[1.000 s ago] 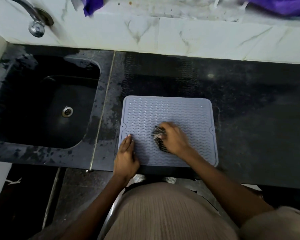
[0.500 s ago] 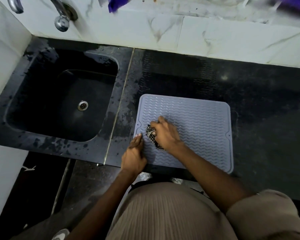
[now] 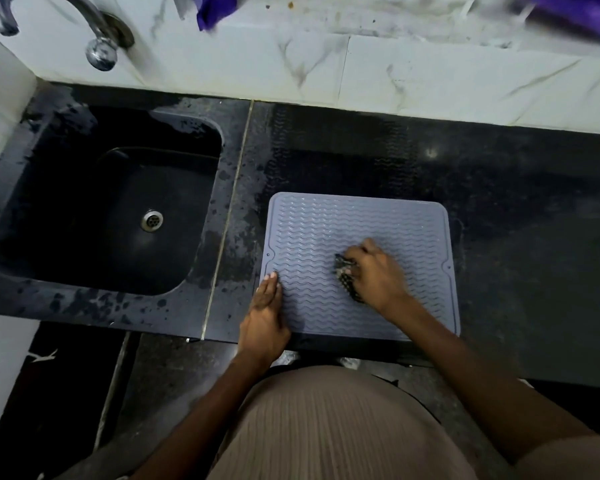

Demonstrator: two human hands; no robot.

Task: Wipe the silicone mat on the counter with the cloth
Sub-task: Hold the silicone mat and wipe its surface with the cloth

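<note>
Sink [image 3: 21, 188], far left: dark basin, wet rim, tap [image 3: 99, 53] above. Counter [image 3: 534, 237]: black stone, damp streaks beside the basin. Your left hand [image 3: 265, 317]: flat, fingers straight, pinning the mat's near-left edge. Mat [image 3: 326, 220]: grey, ridged, at the counter's front. Cloth [image 3: 347, 277]: bunched in your right hand [image 3: 374, 275], now back at mid-mat from the left side a moment ago; far half likely unwiped.

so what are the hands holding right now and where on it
The right hand grips the bunched dark cloth, fingers curled over its top, pressing it on the silicone mat. The left hand holds nothing; it rests flat on the mat's left edge.
</note>
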